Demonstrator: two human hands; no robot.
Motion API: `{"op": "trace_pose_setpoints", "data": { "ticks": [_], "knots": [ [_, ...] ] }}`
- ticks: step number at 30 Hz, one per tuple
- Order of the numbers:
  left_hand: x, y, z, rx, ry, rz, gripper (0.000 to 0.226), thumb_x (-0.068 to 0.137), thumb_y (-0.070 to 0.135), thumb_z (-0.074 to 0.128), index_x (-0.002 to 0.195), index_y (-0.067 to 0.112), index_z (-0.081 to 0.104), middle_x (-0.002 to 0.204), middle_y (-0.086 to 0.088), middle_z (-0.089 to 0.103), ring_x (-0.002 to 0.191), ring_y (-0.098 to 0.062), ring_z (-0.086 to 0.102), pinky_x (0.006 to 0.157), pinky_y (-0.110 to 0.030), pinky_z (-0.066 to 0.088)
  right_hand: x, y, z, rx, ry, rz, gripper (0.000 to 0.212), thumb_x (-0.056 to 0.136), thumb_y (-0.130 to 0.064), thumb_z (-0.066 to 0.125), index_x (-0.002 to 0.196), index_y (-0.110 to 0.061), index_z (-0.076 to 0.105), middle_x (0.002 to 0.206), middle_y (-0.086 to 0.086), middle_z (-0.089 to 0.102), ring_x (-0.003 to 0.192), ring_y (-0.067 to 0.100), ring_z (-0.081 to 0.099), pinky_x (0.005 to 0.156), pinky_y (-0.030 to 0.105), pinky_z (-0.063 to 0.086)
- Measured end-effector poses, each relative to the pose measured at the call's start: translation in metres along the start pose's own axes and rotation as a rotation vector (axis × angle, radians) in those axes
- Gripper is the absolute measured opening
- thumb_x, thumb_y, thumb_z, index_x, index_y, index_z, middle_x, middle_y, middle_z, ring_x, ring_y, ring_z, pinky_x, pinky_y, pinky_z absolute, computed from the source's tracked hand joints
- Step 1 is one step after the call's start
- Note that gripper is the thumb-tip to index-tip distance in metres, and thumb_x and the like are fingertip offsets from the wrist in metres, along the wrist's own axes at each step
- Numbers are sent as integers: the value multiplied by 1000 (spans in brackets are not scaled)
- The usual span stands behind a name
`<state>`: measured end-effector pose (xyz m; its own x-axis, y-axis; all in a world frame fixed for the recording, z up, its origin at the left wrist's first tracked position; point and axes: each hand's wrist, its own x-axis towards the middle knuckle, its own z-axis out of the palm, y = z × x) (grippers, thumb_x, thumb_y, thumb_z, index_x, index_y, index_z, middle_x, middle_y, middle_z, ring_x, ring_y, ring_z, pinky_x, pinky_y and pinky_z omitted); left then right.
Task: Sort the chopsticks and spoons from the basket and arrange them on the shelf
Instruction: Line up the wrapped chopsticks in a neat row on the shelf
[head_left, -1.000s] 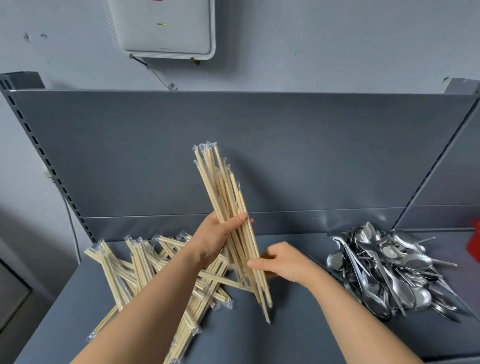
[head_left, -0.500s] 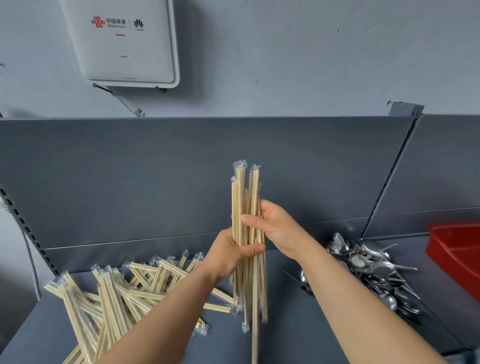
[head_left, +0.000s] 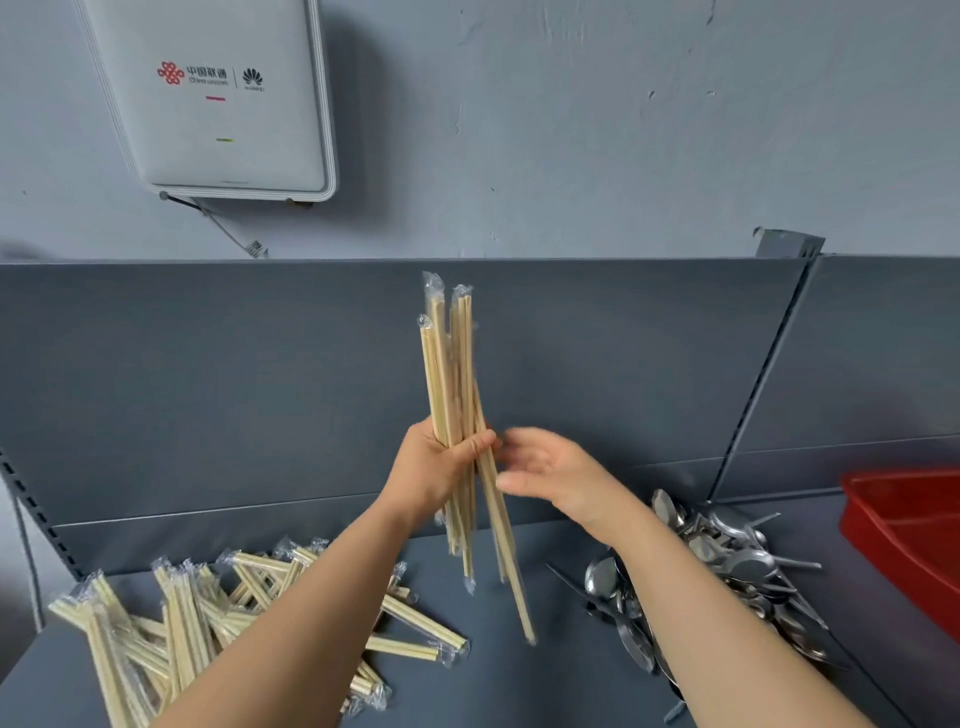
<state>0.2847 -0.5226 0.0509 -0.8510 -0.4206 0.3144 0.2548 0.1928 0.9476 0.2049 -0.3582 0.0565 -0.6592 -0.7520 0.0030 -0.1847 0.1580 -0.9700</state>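
My left hand (head_left: 434, 467) grips a bundle of plastic-wrapped wooden chopsticks (head_left: 451, 374), held nearly upright above the grey shelf (head_left: 524, 680); the lower ends fan out and one pair slants down to the right. My right hand (head_left: 556, 475) hovers just right of the bundle with fingers spread, blurred, holding nothing. A loose pile of wrapped chopsticks (head_left: 197, 618) lies on the shelf at the lower left. A heap of metal spoons (head_left: 727, 566) lies on the shelf at the right, partly hidden by my right forearm.
A red plastic basket (head_left: 904, 525) sits at the far right on the adjoining shelf section. The grey back panel (head_left: 208, 374) rises behind the shelf. A white router box (head_left: 218, 98) hangs on the wall above.
My right hand has let go of the bundle and pulled away to the right with fingers spread. The bundle stays upright in my left hand, slightly raised, its lower ends fanned out.
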Motion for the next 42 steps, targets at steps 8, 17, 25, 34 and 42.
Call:
{"op": "trace_pose_setpoints", "data": {
  "ticks": [8,17,25,34,42],
  "knots": [
    [-3,-13,0,-81,-24,-139,18,71,35,79,83,21,76,87,-6,76,86,-20,72,73,-25,56,0,45,19,-264,22,138,8,78,-16,76,82,-11,72,54,-3,66,48,3,59,47,17,45],
    [-17,-36,2,-54,-60,-221,32,70,30,78,94,10,72,90,-8,75,87,-21,70,73,-28,55,5,47,19,-145,135,172,22,79,-9,74,101,-9,71,86,6,73,77,16,70,78,32,59],
    [-27,-53,14,1,-87,-243,18,74,13,81,87,8,69,76,1,70,73,-10,65,68,-19,53,16,-24,6,192,66,-203,33,93,-15,63,126,-16,60,116,-2,70,107,9,65,88,21,50],
    [-51,-81,29,72,-79,-290,23,75,13,81,92,7,67,86,-9,72,80,-17,66,72,-21,54,29,-34,21,124,57,-193,19,96,-31,57,103,-22,73,104,-6,73,99,5,68,85,21,51],
    [-49,-84,26,134,-101,-245,26,76,18,80,91,9,61,76,-7,65,70,-14,59,68,-28,53,37,-11,13,-67,9,-131,30,99,-21,53,127,-27,62,124,-14,64,115,-6,56,96,16,41]
  ]
}}
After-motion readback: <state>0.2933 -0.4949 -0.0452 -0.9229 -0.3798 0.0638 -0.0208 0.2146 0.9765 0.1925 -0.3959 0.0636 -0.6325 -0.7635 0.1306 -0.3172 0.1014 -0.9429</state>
